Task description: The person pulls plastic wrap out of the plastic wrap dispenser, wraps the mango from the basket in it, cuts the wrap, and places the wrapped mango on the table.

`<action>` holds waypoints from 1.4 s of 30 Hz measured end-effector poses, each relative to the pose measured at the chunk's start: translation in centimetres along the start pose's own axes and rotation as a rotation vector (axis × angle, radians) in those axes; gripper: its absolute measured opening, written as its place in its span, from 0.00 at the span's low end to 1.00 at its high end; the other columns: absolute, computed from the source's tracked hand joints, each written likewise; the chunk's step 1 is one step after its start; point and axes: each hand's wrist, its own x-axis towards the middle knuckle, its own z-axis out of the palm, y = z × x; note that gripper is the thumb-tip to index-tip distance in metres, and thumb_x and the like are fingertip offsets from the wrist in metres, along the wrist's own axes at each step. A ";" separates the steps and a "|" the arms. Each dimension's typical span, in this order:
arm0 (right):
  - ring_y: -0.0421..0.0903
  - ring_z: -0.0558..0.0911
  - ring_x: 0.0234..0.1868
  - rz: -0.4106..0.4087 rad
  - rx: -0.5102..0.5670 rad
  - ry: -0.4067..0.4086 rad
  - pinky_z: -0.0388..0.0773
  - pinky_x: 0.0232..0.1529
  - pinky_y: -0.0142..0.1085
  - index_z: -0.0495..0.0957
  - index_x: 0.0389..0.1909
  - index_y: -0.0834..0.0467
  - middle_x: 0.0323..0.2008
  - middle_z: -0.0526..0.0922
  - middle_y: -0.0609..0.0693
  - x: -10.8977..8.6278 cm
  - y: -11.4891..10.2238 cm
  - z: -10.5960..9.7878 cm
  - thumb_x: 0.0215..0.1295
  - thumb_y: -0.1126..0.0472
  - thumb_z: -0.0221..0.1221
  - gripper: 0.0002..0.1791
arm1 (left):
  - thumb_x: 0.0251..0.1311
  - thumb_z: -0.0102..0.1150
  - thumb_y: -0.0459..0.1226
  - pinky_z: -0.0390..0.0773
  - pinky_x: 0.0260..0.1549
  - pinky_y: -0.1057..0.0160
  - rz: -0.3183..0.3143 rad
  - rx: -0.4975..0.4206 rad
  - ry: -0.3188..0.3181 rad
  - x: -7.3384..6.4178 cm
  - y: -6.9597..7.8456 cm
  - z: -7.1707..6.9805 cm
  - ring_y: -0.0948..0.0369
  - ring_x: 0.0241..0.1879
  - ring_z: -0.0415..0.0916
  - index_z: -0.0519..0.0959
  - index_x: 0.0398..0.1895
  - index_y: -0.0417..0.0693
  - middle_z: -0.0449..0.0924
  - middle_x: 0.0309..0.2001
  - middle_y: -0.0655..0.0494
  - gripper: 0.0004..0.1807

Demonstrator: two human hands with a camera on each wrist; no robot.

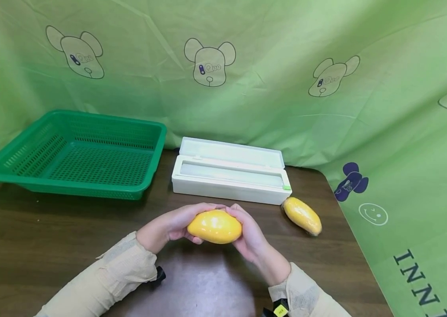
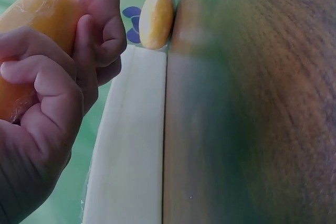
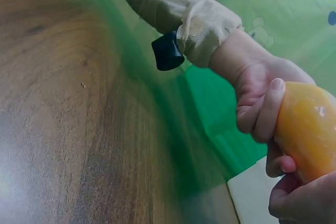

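Both hands hold a yellow mango above the table, one at each end. My left hand curls its fingers round the left end, and my right hand grips the right end. In the left wrist view, clear plastic film wrinkles over the skin of the mango. A second mango, with film showing at its ends, lies on the table to the right. Behind the hands is a white cling film box, its lid raised and a roll visible inside.
A green plastic basket stands at the back left, with nothing in it. The brown wooden table runs up to a green printed curtain at the back and right side.
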 end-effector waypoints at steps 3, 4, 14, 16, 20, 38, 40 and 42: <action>0.45 0.75 0.47 0.014 0.023 0.006 0.75 0.47 0.36 0.69 0.30 0.54 0.40 0.75 0.49 0.0 -0.2 0.0 0.75 0.64 0.44 0.11 | 0.76 0.40 0.51 0.74 0.21 0.70 0.006 -0.002 0.002 -0.1 0.0 0.0 0.62 0.19 0.70 0.59 0.80 0.46 0.76 0.41 0.46 0.34; 0.45 0.75 0.47 0.018 0.024 0.006 0.75 0.47 0.36 0.69 0.30 0.54 0.39 0.74 0.49 -0.1 -0.2 0.0 0.75 0.64 0.44 0.12 | 0.77 0.40 0.50 0.74 0.21 0.70 0.010 -0.006 0.001 0.0 0.0 0.0 0.62 0.19 0.70 0.59 0.80 0.46 0.76 0.42 0.46 0.34; 0.45 0.74 0.46 0.030 0.007 0.006 0.75 0.46 0.35 0.68 0.30 0.54 0.39 0.72 0.49 -0.2 -0.4 -0.2 0.76 0.63 0.43 0.12 | 0.76 0.42 0.48 0.73 0.19 0.70 0.012 -0.009 0.043 0.2 -0.1 0.2 0.62 0.16 0.69 0.61 0.79 0.49 0.76 0.37 0.46 0.32; 0.45 0.75 0.47 0.030 0.014 0.011 0.75 0.47 0.36 0.68 0.31 0.54 0.39 0.74 0.49 -0.2 -0.4 -0.3 0.76 0.64 0.42 0.11 | 0.76 0.41 0.48 0.74 0.19 0.70 0.005 -0.004 0.042 0.2 0.0 0.3 0.62 0.16 0.70 0.60 0.80 0.51 0.77 0.36 0.46 0.32; 0.44 0.75 0.45 0.031 -0.007 0.008 0.75 0.46 0.34 0.68 0.31 0.53 0.39 0.73 0.48 -0.1 -0.4 -0.4 0.75 0.63 0.44 0.10 | 0.74 0.40 0.47 0.76 0.20 0.69 -0.008 -0.009 0.051 0.3 -0.1 0.3 0.61 0.17 0.71 0.60 0.81 0.53 0.77 0.37 0.46 0.33; 0.42 0.74 0.48 0.096 -0.056 -0.157 0.74 0.50 0.33 0.66 0.44 0.56 0.46 0.70 0.50 -0.5 -1.0 -1.4 0.71 0.63 0.50 0.04 | 0.74 0.39 0.48 0.75 0.21 0.70 -0.012 -0.040 0.024 0.2 -0.1 -0.1 0.62 0.19 0.71 0.55 0.81 0.47 0.76 0.38 0.47 0.35; 0.42 0.73 0.48 0.089 -0.021 -0.125 0.73 0.51 0.33 0.67 0.42 0.55 0.45 0.69 0.48 -0.5 -0.9 -1.3 0.76 0.62 0.46 0.02 | 0.74 0.40 0.48 0.75 0.21 0.70 -0.012 -0.024 0.027 0.2 0.0 -0.1 0.62 0.18 0.71 0.56 0.81 0.49 0.76 0.38 0.47 0.35; 0.42 0.72 0.48 0.080 0.012 -0.091 0.73 0.50 0.33 0.68 0.39 0.54 0.44 0.69 0.47 -0.4 -0.8 -1.1 0.78 0.61 0.43 0.07 | 0.74 0.40 0.49 0.76 0.22 0.69 -0.013 -0.008 0.029 0.2 0.1 -0.1 0.62 0.17 0.71 0.55 0.82 0.49 0.76 0.37 0.47 0.35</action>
